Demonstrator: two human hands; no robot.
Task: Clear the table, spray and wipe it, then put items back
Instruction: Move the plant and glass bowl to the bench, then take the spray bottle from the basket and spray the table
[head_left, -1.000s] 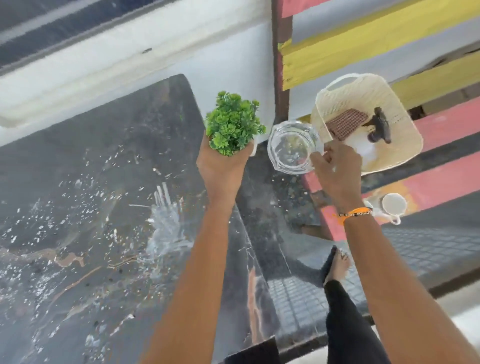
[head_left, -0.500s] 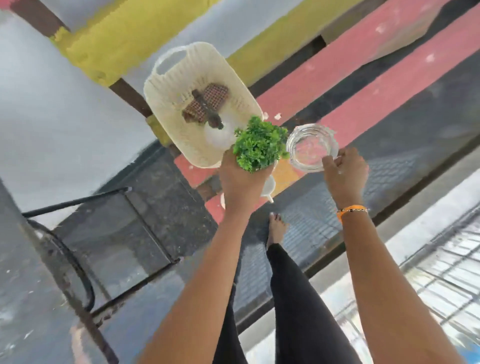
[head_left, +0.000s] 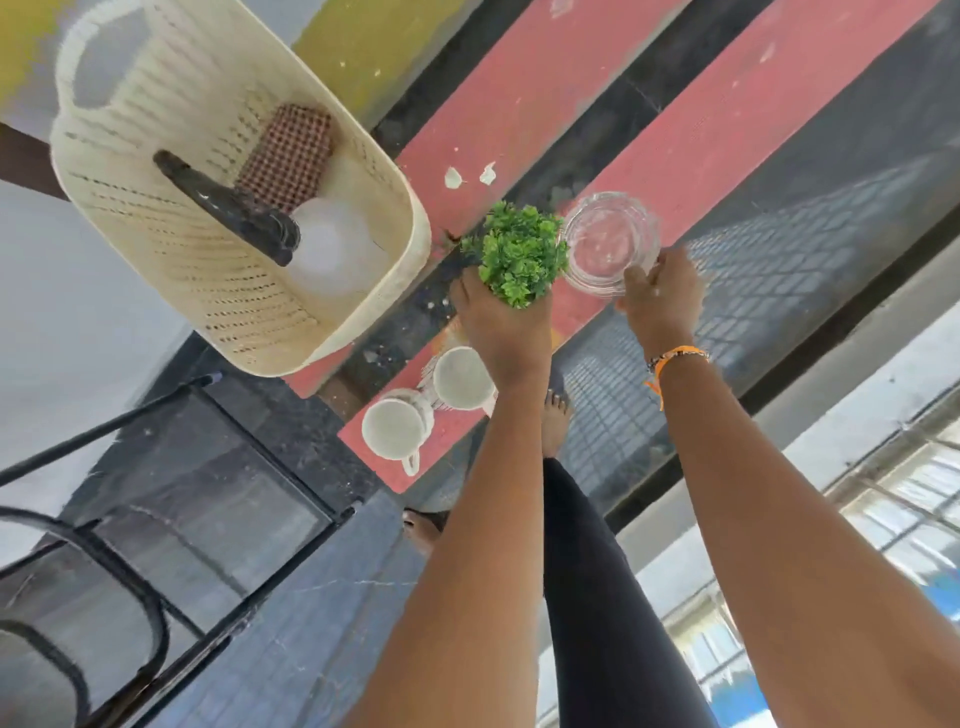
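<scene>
The left hand (head_left: 501, 322) grips the plant (head_left: 521, 253), the right hand (head_left: 661, 296) pinches the glass bowl (head_left: 609, 242), both beyond the mugs (head_left: 462, 378); best lower each flat, clear of the mugs.

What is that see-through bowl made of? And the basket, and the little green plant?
The bowl in the right hand looks like clear glass: transparent, shiny, with thick ridged edges. The basket looks like cream plastic, moulded in a woven pattern with rows of holes. The plant held by the left hand is probably plastic too: its leaves are evenly bright green and stiff-looking.
</scene>
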